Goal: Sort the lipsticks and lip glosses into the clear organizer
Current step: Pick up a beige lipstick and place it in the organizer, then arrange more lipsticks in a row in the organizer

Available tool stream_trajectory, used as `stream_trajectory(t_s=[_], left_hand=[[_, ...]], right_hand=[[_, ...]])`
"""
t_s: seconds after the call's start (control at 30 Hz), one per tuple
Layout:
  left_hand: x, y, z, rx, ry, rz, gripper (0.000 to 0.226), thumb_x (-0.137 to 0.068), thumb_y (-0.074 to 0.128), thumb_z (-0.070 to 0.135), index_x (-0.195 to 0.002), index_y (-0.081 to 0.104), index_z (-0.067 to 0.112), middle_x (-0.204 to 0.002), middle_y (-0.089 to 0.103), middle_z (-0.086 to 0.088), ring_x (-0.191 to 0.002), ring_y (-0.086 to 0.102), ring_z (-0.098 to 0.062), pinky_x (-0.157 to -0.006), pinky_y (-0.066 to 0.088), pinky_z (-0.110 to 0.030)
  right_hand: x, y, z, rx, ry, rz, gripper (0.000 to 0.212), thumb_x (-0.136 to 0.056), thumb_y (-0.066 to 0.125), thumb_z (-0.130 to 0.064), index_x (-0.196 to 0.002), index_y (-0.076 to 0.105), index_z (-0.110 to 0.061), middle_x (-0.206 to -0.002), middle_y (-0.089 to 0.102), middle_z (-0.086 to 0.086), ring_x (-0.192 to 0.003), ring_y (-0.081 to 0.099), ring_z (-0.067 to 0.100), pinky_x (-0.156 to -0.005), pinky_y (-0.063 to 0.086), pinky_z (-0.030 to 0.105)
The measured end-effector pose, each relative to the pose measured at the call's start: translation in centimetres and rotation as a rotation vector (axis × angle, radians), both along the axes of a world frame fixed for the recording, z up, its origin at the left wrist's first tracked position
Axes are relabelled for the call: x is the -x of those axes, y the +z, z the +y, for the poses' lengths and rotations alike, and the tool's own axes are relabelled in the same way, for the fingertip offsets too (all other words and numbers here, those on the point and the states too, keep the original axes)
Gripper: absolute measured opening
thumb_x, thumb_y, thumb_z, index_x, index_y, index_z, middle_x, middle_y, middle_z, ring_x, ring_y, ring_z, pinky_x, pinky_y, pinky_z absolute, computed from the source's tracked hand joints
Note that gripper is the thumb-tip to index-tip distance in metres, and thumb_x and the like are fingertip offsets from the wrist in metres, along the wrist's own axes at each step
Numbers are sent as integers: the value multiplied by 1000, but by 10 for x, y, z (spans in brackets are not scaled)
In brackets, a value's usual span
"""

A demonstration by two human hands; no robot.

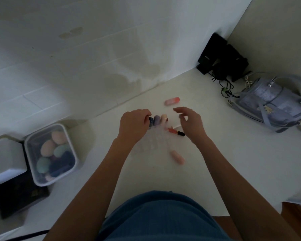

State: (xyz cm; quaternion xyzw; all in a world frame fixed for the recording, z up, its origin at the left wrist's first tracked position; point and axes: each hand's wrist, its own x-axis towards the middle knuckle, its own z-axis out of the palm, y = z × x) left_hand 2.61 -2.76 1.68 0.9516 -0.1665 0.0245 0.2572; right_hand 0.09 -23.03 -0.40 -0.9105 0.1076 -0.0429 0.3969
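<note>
Left hand (135, 125) gripping clear organizer (155, 136) holding three tubes, right hand (191, 122) loosely spread, empty

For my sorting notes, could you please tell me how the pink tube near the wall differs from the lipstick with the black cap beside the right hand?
The pink tube is stubby and rounded; the black-capped lipstick is slimmer, with a coral body and dark cap. The pink tube lies alone beyond the hands; the lipstick lies against the clear organizer, by the right hand. Both lie flat on the white surface, not yet sorted.
</note>
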Motion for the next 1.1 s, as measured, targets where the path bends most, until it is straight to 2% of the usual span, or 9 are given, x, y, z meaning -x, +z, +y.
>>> stream_trajectory(t_s=[0.1, 0.17, 0.23, 0.27, 0.33, 0.4, 0.57, 0.9, 1.1], left_hand=[[1, 2, -1, 160, 55, -77, 20, -84, 54, 5, -95, 70, 9, -89, 73, -7, -84, 64, -27, -81, 43, -34], [1, 1, 2, 196, 141, -137, 20, -82, 56, 4, -95, 70, 10, -87, 73, -6, -82, 64, -25, -86, 41, -36], [2, -4, 6, 242, 214, -132, 19, -84, 56, 6, -96, 69, 11, -87, 72, -5, -81, 64, -23, -87, 42, -36], [3, -7, 8, 272, 229, -102, 19, -85, 55, 7, -98, 68, 12, -88, 72, -3, -81, 64, -21, -85, 46, -33], [4, -13, 10, 351, 250, 11, 20, -88, 56, 12, -105, 65, 17, -91, 70, 2, -80, 63, -13, -76, 45, -16], [5, -15, 11, 474, 290, 123, 26, -87, 58, 15, -112, 60, 22, -92, 67, 8, -77, 61, -1, -67, 42, -3], [9, -19, 14, 686, 395, 193, 27, -83, 64, 13, -106, 56, 24, -85, 65, 14, -71, 62, 8, -61, 45, -3], [11, -22, 10, 691, 420, 141, 30, -81, 61, 4, -105, 52, 21, -84, 66, 9, -71, 63, 6, -62, 46, -4], [12, -24, 14, 691, 428, 111, 31, -79, 59, 2, -104, 53, 20, -81, 66, 11, -72, 63, 5, -63, 46, -4]], right_hand=[[1, 0, -19, 69, -104, -26, 41, -85, 44, 9, -109, 68, -14, -106, 69, 7, -102, 58, 20, -84, 40, 20], [3, -6, -29, 160, -117, 12, 33, -90, 47, -1, -111, 66, -18, -111, 67, 6, -107, 54, 26, -91, 44, 35], [7, -13, -34, 248, -103, 91, 29, -92, 48, -11, -114, 64, -21, -117, 64, 6, -110, 50, 28, -93, 43, 41], [8, -16, -35, 261, -87, 137, 28, -93, 48, -12, -115, 63, -22, -119, 62, 7, -112, 49, 29, -94, 42, 41], [10, -23, -34, 203, -60, 197, 30, -93, 46, -9, -116, 62, -20, -122, 59, 9, -115, 49, 30, -95, 40, 38], [9, -25, -31, 106, -63, 194, 30, -92, 45, -3, -114, 63, -15, -119, 59, 14, -111, 53, 29, -90, 38, 28], [5, -22, -25, 55, -68, 177, 26, -92, 47, -3, -109, 65, -11, -112, 62, 15, -101, 58, 25, -84, 37, 23], [9, -22, -29, 29, -33, 215, 23, -88, 56, -9, -109, 64, -14, -108, 62, 12, -97, 57, 24, -84, 41, 29], [12, -23, -32, 29, -18, 221, 40, -83, 57, 1, -119, 56, -14, -118, 59, 11, -104, 54, 25, -91, 44, 35]])
